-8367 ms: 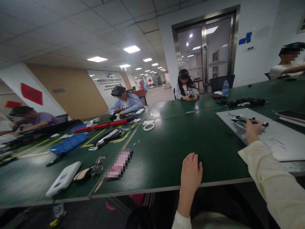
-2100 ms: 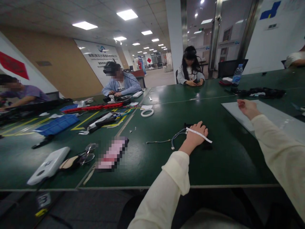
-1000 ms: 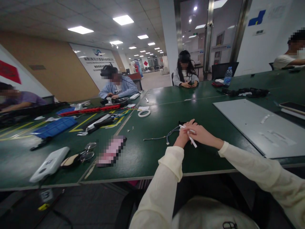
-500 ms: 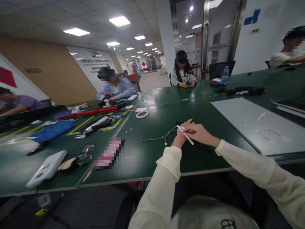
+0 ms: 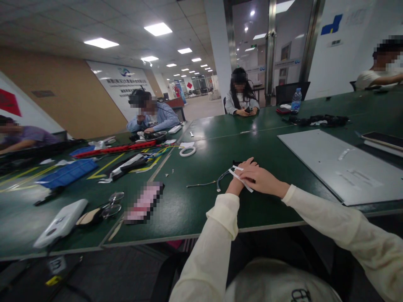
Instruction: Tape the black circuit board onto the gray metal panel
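Observation:
My left hand (image 5: 241, 174) rests palm down on the green table (image 5: 204, 205), over a small black part whose edge shows by the fingers. A white strip (image 5: 239, 179) lies across the back of that hand. My right hand (image 5: 262, 180) lies on top of the left hand with its fingers pressed onto the strip. A thin grey and blue cable (image 5: 210, 182) runs out to the left from under my left hand.
A grey board (image 5: 330, 161) lies to the right. Spectacles (image 5: 110, 203), a white device (image 5: 61, 222) and a blue tray (image 5: 67, 172) sit at the left. A white tape ring (image 5: 187, 151) lies further back. Other people sit around the table. A water bottle (image 5: 296, 100) stands at the far side.
My right hand came over from the grey board onto my left hand. In the last half second it pressed the white strip down flatter across the back of the left hand.

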Tool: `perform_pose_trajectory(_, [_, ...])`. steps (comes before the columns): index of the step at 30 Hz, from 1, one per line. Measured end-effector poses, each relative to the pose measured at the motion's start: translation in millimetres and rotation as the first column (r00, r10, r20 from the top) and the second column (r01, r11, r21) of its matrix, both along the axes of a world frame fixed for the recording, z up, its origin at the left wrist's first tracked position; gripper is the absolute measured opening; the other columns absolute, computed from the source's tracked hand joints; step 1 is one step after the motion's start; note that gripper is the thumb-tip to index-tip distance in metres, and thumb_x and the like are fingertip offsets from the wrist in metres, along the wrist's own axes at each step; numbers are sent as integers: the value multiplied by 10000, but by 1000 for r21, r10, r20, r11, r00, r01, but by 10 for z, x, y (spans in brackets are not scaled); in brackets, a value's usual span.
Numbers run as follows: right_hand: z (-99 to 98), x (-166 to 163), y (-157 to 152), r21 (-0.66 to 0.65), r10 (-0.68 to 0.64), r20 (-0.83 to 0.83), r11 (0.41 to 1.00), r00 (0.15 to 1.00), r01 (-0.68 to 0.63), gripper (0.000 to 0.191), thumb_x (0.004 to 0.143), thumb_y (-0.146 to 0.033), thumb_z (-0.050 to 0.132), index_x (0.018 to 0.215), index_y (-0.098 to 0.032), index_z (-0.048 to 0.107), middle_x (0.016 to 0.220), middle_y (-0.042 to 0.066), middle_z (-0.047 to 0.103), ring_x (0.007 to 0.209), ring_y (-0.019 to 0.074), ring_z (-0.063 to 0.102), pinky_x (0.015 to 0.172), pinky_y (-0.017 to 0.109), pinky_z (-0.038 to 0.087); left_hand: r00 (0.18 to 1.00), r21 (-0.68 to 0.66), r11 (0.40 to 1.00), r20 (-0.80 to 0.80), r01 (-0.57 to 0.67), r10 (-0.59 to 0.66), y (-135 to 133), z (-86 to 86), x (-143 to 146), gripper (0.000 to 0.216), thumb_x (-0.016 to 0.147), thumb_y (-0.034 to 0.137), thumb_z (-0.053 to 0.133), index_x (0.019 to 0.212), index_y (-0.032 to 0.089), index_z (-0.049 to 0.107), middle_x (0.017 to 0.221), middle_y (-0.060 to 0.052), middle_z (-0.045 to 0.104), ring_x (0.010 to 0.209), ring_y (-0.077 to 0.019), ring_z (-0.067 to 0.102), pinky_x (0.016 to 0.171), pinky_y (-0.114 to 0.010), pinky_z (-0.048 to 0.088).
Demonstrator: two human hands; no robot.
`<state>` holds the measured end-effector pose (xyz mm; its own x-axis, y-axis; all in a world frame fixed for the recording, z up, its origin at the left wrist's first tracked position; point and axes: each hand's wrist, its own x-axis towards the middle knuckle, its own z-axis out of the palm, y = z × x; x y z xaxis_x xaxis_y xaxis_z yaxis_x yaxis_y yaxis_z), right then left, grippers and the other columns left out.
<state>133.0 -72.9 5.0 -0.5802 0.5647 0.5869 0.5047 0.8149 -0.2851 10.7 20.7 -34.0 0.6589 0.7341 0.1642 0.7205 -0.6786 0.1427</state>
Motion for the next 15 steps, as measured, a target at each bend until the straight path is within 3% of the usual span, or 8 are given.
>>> perform_pose_trajectory(5, [24, -27, -44, 17, 29, 32, 999, 999, -29, 271, 898, -165, 539, 1121, -212, 686, 1189, 80, 661, 1135, 235, 591, 979, 451, 474, 1000, 27, 1000, -22, -16, 17, -15, -10, -11, 348, 977, 262, 384, 1265, 199, 568, 1505, -65, 408, 1363, -171, 407, 1133, -340, 339])
perform_pose_trajectory(9, [159, 89, -49, 7, -19, 44, 1000, 999, 19, 307, 882, -170, 550, 1151, -252, 675, 1230, 65, 629, 1160, 247, 563, 989, 461, 465, 998, 106, 994, -66, 12, -5, -120, 50, -11, 355, 966, 265, 408, 1271, 162, 557, 1459, -98, 463, 1346, -197, 431, 1137, -350, 336])
perform_pose_trajectory(13, [372, 666, 209, -13, -302, -87, 953, 949, 302, 246, 859, -225, 569, 1071, -234, 693, 1300, 84, 553, 1205, 275, 511, 1053, 468, 387, 998, 176, 984, -53, -16, 25, -208, 139, 27, 408, 1006, 325, 291, 1191, 144, 607, 1393, -122, 525, 1216, -213, 560, 1058, -365, 425])
perform_pose_trajectory(15, [397, 1157, 428, -47, -515, -122, 857, 849, 513, 266, 839, -288, 600, 1081, -220, 686, 1380, 107, 456, 1282, 298, 429, 1083, 463, 325, 998, 192, 981, -45, -25, 35, -223, 169, 41, 438, 1013, 342, 264, 1201, 142, 606, 1415, -126, 502, 1221, -213, 558, 1056, -363, 427])
